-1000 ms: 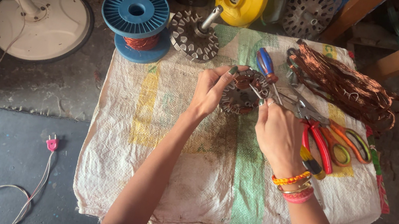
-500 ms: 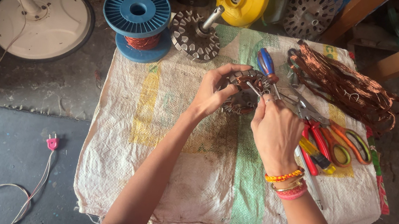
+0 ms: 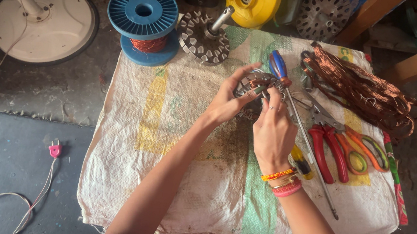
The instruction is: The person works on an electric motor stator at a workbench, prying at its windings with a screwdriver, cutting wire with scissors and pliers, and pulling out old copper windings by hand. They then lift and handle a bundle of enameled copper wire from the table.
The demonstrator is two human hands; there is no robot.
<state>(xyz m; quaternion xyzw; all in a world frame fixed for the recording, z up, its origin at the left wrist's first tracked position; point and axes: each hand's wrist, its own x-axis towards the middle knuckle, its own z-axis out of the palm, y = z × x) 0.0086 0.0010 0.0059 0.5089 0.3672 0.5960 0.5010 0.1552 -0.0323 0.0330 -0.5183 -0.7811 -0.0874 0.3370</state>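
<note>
Both hands, left hand (image 3: 230, 101) and right hand (image 3: 273, 129), pinching small round stator (image 3: 254, 88) from either side near table's far edge, screwdriver (image 3: 302, 130) just right, running far-to-near.

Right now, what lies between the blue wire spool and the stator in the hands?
In the head view, a toothed rotor with its shaft lies between the blue wire spool and the stator; the rest is bare sack cloth.

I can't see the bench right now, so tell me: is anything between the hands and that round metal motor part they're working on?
Nothing visible: both the left hand and right hand already grip the round stator directly, above the sack cloth.
</note>
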